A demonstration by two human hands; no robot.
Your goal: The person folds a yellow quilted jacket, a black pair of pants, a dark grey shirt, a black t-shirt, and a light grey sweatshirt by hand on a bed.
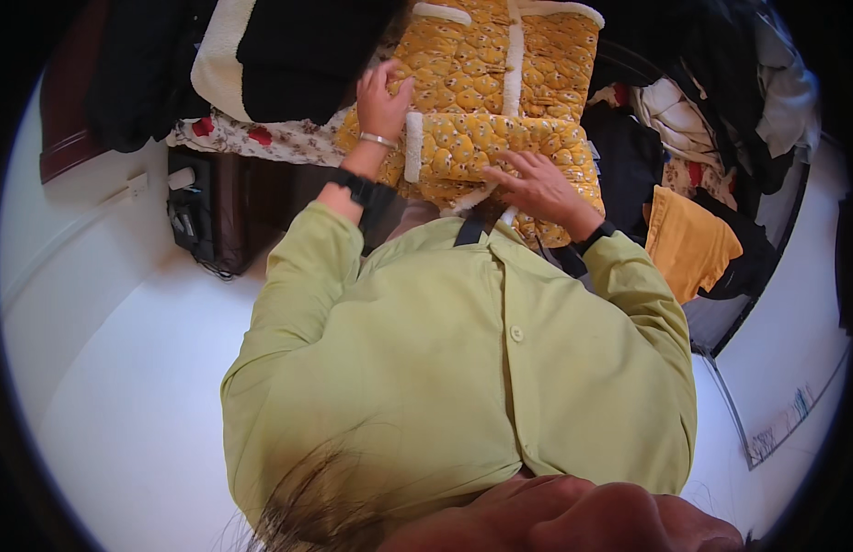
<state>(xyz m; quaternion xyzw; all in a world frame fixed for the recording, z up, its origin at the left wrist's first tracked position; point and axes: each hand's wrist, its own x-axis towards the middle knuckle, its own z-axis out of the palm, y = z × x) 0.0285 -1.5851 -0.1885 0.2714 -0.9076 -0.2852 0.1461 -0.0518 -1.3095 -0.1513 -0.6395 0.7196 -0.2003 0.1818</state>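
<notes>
Because its white-trimmed front strip (515,64) runs from the far end toward the wearer's body, the yellow quilted garment (458,74) lies with its long axis pointing away from the person, tipped only slightly. One quilted section (491,138) is laid crosswise over the nearer part, its fleecy white end (413,147) pointing left. The garment sits directly in front of the person, its near edge close to the pale green shirt (426,340).

At the garment's left edge, the left hand (383,109) has its fingers bent; whether they pinch the cloth I cannot tell. The right hand (543,191) rests on the near part, fingers loosely extended and spread, clenched on nothing.

To the left, a flowered sheet (302,140) with red blooms covers the surface, and a black textile (307,55) with a cream, nubbly border (222,60) lies over it. Below stands dark, smooth wooden furniture (235,207), beside a white wall (86,216) and a pale, bright floor (169,368). On the right, a limp orange-yellow cloth (688,241) hangs among dark clothes (622,166), a crumpled whitish cloth (673,112) and a soft grey garment (783,87).
</notes>
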